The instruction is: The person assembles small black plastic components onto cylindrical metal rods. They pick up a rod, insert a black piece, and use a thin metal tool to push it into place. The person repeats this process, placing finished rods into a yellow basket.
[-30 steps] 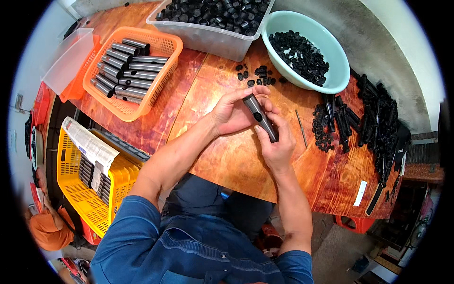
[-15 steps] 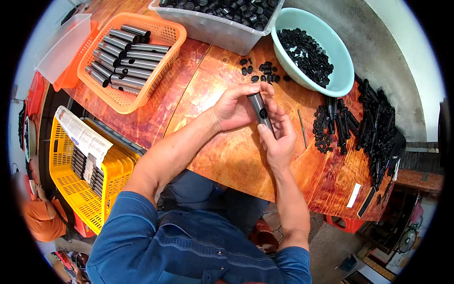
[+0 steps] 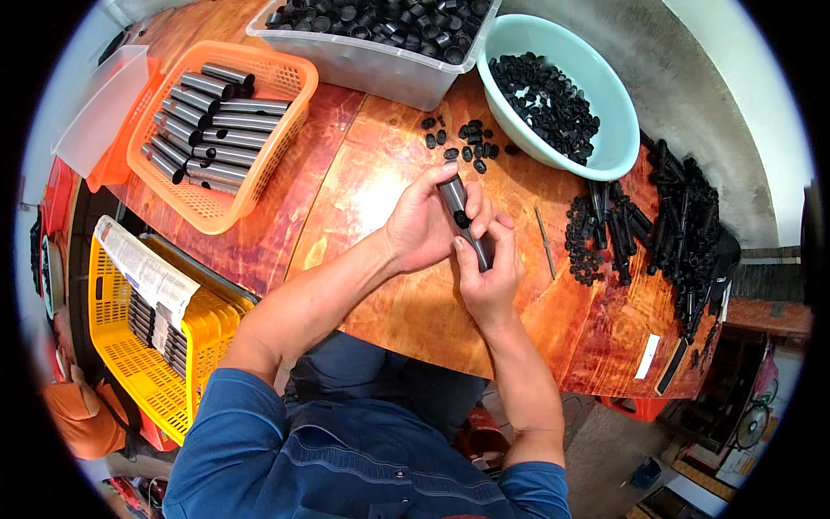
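Over the table, both hands hold a dark grey metallic tube [image 3: 451, 194] at a tilt, its upper end away from me. A round dark hole shows in its side, near the middle. My left hand [image 3: 418, 225] wraps the upper part, thumb near the top end. My right hand [image 3: 493, 281] grips the lower part, its thumb just below the hole. Fingers hide part of the lower end. Several small black oval plastic pieces [image 3: 467, 154] lie on the table just beyond the hands.
Similar tubes fill an orange basket [image 3: 220, 223] at far left. Black caps fill a clear bin [image 3: 363, 71] at the back; a pale green basin [image 3: 616, 130] holds small black parts. A thin metal rod [image 3: 545, 242] and black part piles [image 3: 683, 229] lie right. A yellow crate [image 3: 130, 368] stands lower left.
The whole view has shifted slightly left. My right thumb has slid from beside the hole to below it, and the left fingers have shifted on the tube.
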Tool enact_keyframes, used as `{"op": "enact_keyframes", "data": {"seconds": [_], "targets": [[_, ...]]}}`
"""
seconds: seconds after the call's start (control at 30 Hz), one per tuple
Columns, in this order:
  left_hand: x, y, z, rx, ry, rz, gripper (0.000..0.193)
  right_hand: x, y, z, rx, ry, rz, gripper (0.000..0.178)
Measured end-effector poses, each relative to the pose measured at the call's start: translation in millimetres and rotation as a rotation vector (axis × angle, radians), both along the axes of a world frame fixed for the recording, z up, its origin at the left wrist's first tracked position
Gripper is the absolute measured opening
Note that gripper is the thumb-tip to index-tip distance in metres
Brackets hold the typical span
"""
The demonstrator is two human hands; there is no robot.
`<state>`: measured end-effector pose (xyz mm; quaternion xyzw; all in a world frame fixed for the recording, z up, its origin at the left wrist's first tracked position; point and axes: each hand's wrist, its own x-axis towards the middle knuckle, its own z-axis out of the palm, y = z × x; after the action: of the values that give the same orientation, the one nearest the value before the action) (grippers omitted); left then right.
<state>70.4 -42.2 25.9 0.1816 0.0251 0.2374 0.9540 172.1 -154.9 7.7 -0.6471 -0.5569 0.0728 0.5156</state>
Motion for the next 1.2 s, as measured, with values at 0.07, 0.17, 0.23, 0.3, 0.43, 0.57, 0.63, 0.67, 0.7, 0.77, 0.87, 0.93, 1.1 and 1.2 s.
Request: {"op": "enact_keyframes", "data": {"seconds": [0.07,0.17,0.23,0.3,0.43,0.57,0.63,0.67,0.7,0.77,0.87,0.93,1.1,1.2], "targets": [[0.2,0.9,-6.7,-0.018,-0.030,-0.015,0.055,-0.6,-0.2,0.9,0.004,-0.044,0.001,0.037],[1.0,3.3,-14.3,0.019,-0.085,-0.022,0.051,-0.2,0.8,3.4,0.022,-0.099,0.020,0.037],[1.3,3.4,-17.1,0.083,-0.107,-0.011,0.050,0.1,-0.2,2.8,0.035,-0.108,0.036,0.037],[-0.3,9.1,-12.7,0.122,-0.060,-0.031,0.051,-2.5,0.7,2.3,0.046,-0.109,0.025,0.036],[2.8,10.1,-16.8,0.070,-0.006,-0.011,0.056,-0.4,8.7,-0.1,0.028,-0.080,-0.015,0.035],[6.9,5.5,-3.9,-0.062,-0.039,0.062,0.061,0.5,12.3,8.5,-0.078,0.365,0.048,0.031],[9.7,3.8,-9.6,-0.038,0.032,0.112,0.052,2.2,12.6,1.5,-0.062,0.504,0.098,0.035],[10.6,2.4,-11.1,-0.040,0.075,0.129,0.050,2.8,10.5,-0.6,-0.080,0.607,0.104,0.036],[11.1,2.4,-12.5,-0.041,0.120,0.147,0.048,3.6,9.8,-1.7,-0.088,0.667,0.118,0.038],[11.9,4.4,-19.9,0.002,0.141,0.156,0.041,6.0,7.7,2.3,-0.098,0.768,0.153,0.039],[11.1,7.3,-20.7,0.046,0.190,0.149,0.034,3.0,8.8,12.3,-0.079,0.887,0.201,0.039],[7.9,8.8,-19.7,0.061,0.202,0.130,0.035,2.5,8.2,11.8,-0.091,0.891,0.204,0.039],[9.2,6.2,-16.4,0.081,0.235,0.151,0.038,2.9,5.2,9.8,-0.110,0.851,0.184,0.043],[9.9,7.7,-18.7,0.080,0.236,0.165,0.039,3.7,4.1,9.7,-0.134,0.779,0.173,0.046]]}}
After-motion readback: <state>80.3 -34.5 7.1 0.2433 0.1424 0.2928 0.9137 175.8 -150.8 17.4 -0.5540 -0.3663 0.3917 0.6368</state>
